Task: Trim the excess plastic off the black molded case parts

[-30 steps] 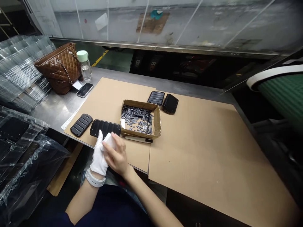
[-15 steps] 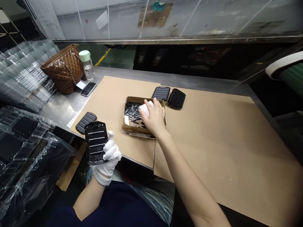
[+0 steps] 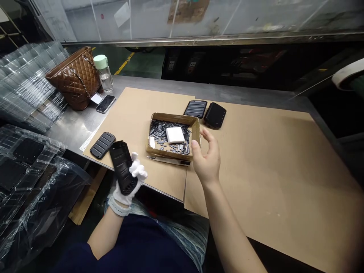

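Observation:
My left hand, in a white glove, grips a black ribbed case part, held tilted over the table's front edge. Bare and with fingers apart, my right hand is just right of a cardboard box and holds nothing. Inside the box lie many small black pieces, a white block and a smaller white piece. A slim knife-like tool rests along the box's front side.
Another ribbed black plate lies at the left. Behind the box are a ribbed plate and a black case. A phone, bottle and brown bag stand back left. Plastic trays are far left.
My right hand has let go of the white block, now lying in the box, and moved right, out of the box. My left hand has turned and tilted the black part.

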### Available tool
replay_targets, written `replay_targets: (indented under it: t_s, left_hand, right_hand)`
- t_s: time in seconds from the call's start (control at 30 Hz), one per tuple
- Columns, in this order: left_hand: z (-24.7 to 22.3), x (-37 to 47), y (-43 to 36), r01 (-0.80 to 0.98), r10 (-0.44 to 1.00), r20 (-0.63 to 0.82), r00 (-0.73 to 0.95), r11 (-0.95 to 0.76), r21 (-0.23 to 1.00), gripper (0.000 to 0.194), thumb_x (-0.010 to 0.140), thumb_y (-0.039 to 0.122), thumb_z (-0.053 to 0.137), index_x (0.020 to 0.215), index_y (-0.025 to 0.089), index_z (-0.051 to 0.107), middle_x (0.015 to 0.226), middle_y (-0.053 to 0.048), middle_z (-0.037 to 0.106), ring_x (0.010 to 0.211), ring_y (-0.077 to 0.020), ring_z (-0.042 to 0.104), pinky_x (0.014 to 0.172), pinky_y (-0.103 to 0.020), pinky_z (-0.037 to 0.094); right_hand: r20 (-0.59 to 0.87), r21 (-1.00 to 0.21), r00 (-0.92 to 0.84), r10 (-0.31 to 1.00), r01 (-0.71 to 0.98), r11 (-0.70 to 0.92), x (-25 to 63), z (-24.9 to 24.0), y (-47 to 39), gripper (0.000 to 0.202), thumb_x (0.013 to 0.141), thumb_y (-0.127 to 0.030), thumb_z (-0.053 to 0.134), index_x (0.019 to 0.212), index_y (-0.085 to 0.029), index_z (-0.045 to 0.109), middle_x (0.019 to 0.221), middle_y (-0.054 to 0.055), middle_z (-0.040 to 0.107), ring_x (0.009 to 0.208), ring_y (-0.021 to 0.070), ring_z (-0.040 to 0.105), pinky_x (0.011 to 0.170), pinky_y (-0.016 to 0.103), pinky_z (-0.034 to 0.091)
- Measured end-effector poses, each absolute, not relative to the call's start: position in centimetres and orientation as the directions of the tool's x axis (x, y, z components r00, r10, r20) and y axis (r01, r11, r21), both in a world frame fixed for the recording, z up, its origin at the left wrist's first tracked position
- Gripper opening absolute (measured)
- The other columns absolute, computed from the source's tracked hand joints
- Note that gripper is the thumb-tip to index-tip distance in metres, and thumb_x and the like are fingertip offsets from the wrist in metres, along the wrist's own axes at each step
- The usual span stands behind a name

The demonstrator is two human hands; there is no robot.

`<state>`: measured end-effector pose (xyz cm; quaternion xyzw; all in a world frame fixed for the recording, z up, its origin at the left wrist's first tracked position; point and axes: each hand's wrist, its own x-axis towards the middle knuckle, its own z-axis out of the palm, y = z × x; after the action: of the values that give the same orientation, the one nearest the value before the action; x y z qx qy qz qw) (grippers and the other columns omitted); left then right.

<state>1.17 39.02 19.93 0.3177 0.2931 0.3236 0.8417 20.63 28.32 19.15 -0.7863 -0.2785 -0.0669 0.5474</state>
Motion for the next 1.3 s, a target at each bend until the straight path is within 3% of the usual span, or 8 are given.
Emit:
replay_targets:
  t_s: [0.17, 0.33, 0.53, 0.73, 0.87, 0.97, 1.13, 1.3]
  left_hand:
    - [19.6, 0.2, 44.0, 0.020, 0.849, 0.042, 0.527, -0.062, 0.998, 0.030, 0.076, 0.030, 0.069, 0.105, 0.023, 0.067, 0.103, -0.004, 0.065, 0.102, -0.0204, 0.057, 0.102, -0.034, 0.038]
    - [16.9, -1.5, 46.7, 0.479, 0.624, 0.208, 0.753, -0.737, 0.477, 0.039, 0.087, 0.020, 0.044, 0.122, 0.019, 0.061, 0.090, -0.008, 0.060, 0.086, -0.0228, 0.058, 0.090, -0.039, 0.046]
    - [14.2, -1.8, 47.8, 0.609, 0.630, 0.225, 0.743, -0.776, 0.162, 0.044, 0.092, 0.034, 0.037, 0.123, 0.011, 0.059, 0.100, -0.016, 0.059, 0.080, -0.0250, 0.059, 0.074, -0.039, 0.051]
    - [14.2, 0.1, 47.9, 0.475, 0.594, 0.412, 0.690, -0.802, 0.361, 0.044, 0.089, 0.043, 0.039, 0.114, 0.013, 0.061, 0.105, -0.017, 0.060, 0.098, -0.0308, 0.058, 0.089, -0.049, 0.048]
    - [14.9, 0.8, 46.6, 0.263, 0.729, 0.349, 0.590, -0.581, 0.770, 0.045, 0.078, 0.053, 0.053, 0.106, 0.018, 0.063, 0.108, -0.013, 0.062, 0.103, -0.0307, 0.059, 0.096, -0.049, 0.046]
    - [16.1, 1.2, 45.1, 0.155, 0.802, -0.028, 0.597, -0.081, 0.985, 0.050, 0.067, 0.057, 0.067, 0.101, 0.020, 0.065, 0.098, -0.009, 0.067, 0.092, -0.0271, 0.063, 0.089, -0.044, 0.049]
    - [19.5, 3.3, 40.0, 0.121, 0.087, -0.255, 0.963, 0.705, 0.699, 0.051, 0.073, 0.055, 0.064, 0.110, 0.019, 0.065, 0.109, -0.012, 0.067, 0.098, -0.0249, 0.063, 0.089, -0.042, 0.045]
    - [20.8, 5.2, 35.5, 0.316, -0.308, -0.105, 0.946, 0.793, 0.522, 0.049, 0.075, 0.049, 0.056, 0.098, 0.007, 0.069, 0.098, -0.016, 0.069, 0.088, -0.0275, 0.064, 0.088, -0.046, 0.040]
  right_hand:
    - [0.413, -0.855, 0.873, 0.258, 0.470, -0.218, 21.2, 18.9, 26.6, 0.047, 0.086, -0.039, 0.054, 0.127, -0.016, 0.052, 0.125, 0.016, 0.059, 0.118, 0.0268, 0.055, 0.104, 0.050, 0.041]
    - [0.343, -0.824, 0.903, 0.259, 0.422, -0.378, 25.6, 17.9, 25.7, 0.045, 0.088, -0.036, 0.045, 0.129, -0.016, 0.049, 0.130, 0.014, 0.057, 0.122, 0.0225, 0.053, 0.106, 0.043, 0.040]
    - [0.170, -0.750, 0.955, 0.243, 0.285, -0.597, 34.3, 16.3, 26.9, 0.050, 0.082, -0.021, 0.056, 0.130, -0.009, 0.050, 0.135, 0.021, 0.052, 0.130, 0.0321, 0.044, 0.111, 0.051, 0.030]
    - [0.154, -0.723, 0.960, 0.232, 0.269, -0.636, 37.3, 16.7, 30.3, 0.041, 0.086, -0.028, 0.063, 0.125, -0.017, 0.054, 0.136, 0.011, 0.051, 0.125, 0.0286, 0.048, 0.104, 0.054, 0.038]
    - [0.186, -0.774, 0.975, 0.118, 0.219, -0.594, 37.7, 18.7, 28.7, 0.034, 0.091, -0.033, 0.057, 0.121, -0.017, 0.056, 0.125, 0.009, 0.057, 0.107, 0.0225, 0.059, 0.090, 0.045, 0.050]
    - [0.216, -0.823, 0.972, 0.097, 0.234, -0.517, 37.0, 21.5, 25.7, 0.033, 0.092, -0.035, 0.055, 0.118, -0.016, 0.056, 0.119, 0.009, 0.060, 0.102, 0.0213, 0.061, 0.087, 0.043, 0.052]
    - [0.214, -0.866, 0.815, 0.539, 0.414, -0.281, 31.0, 26.5, 25.0, 0.026, 0.082, -0.038, 0.054, 0.083, -0.018, 0.071, 0.086, 0.005, 0.072, 0.083, 0.0213, 0.066, 0.077, 0.032, 0.053]
    - [0.116, -0.768, 0.281, 0.953, 0.634, -0.094, 21.9, 26.8, 27.9, 0.019, 0.081, -0.032, 0.054, 0.082, -0.024, 0.071, 0.081, 0.003, 0.073, 0.076, 0.0211, 0.067, 0.075, 0.034, 0.054]
